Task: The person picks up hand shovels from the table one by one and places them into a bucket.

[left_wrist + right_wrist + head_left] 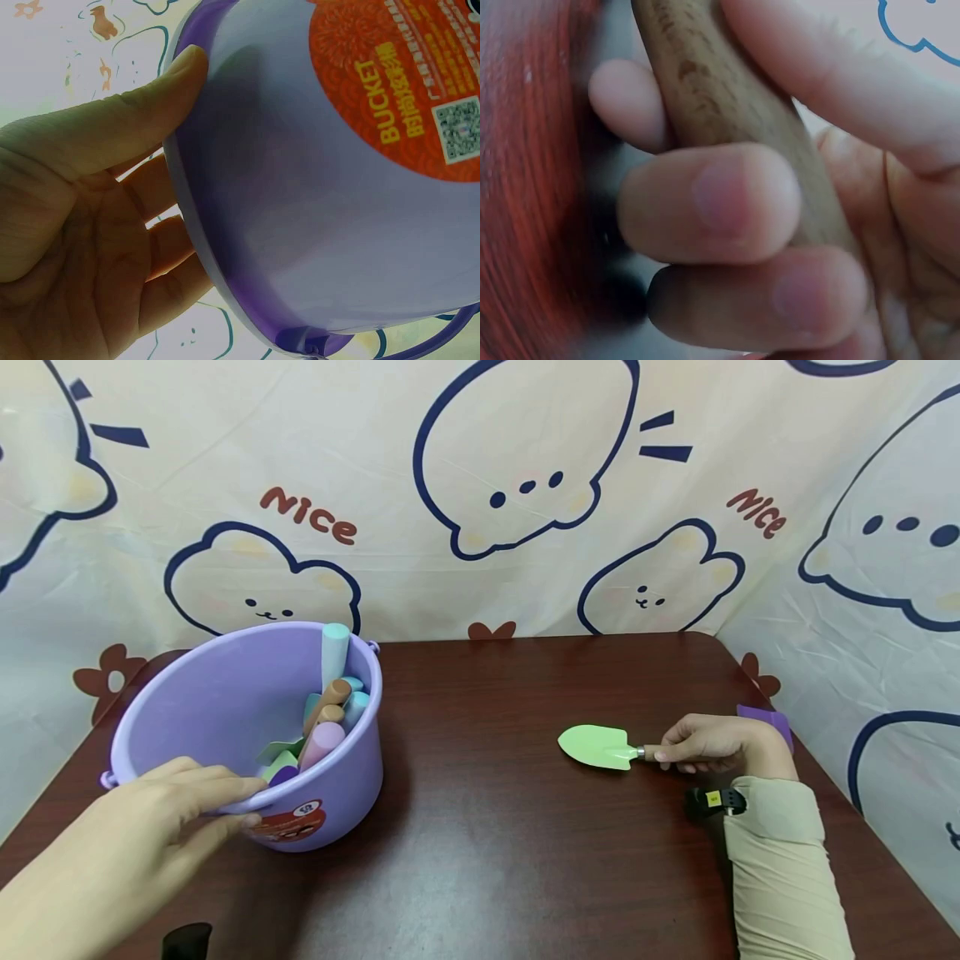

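My left hand (168,810) pinches the near rim of a purple bucket (247,664), thumb outside and fingers over the edge. The left wrist view shows the bucket's outer wall (300,240) with a red label (405,97), the thumb lying along the rim. Several tools stand in the bucket, with light blue, wooden and pink handles (322,745) upward. To the right, my right hand (708,745) grips a small trowel with a light green blade (597,747), which points left close over the table. Its wooden handle (727,97) runs through the curled fingers.
Behind the right wrist, a purple piece (771,724) shows at the table's right edge, mostly hidden. The brown table (480,860) backs onto a printed curtain (495,585). A dark object (187,941) pokes in at the bottom left.
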Tool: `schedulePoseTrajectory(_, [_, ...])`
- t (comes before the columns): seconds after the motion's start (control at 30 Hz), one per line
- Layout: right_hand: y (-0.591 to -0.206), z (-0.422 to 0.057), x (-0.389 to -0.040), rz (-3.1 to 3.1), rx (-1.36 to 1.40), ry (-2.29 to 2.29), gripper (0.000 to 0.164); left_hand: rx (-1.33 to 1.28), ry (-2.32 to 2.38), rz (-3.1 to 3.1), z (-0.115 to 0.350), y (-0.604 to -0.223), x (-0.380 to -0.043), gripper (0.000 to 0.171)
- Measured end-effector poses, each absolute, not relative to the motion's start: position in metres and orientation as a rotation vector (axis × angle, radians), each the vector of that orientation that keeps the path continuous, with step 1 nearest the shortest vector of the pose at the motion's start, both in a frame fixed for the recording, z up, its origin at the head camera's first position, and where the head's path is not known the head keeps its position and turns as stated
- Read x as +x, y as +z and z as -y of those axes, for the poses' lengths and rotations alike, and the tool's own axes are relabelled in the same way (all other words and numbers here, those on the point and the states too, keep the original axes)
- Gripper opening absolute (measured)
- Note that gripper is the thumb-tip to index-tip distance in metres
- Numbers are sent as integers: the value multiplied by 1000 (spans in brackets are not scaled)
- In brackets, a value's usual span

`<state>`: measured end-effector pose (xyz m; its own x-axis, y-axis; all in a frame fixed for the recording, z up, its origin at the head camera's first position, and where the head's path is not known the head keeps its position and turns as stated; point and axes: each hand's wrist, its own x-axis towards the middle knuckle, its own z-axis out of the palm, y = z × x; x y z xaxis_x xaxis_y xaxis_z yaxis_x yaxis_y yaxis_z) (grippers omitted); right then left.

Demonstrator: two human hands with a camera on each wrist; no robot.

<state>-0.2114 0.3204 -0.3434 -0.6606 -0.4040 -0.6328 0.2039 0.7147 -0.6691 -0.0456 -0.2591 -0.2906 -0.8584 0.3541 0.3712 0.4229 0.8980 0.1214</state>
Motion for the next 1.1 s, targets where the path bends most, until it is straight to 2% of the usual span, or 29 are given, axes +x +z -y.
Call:
schedulePoseTrajectory(0.43, [-344,-325,-216,-2144,-270,-889,36,-569,-288,2719,260,-292,-47,38])
schedulePoseTrajectory(1.1, [-342,-336,-214,-2285,-343,-1101,36,-548,-284,2754,258,-292,-45,35])
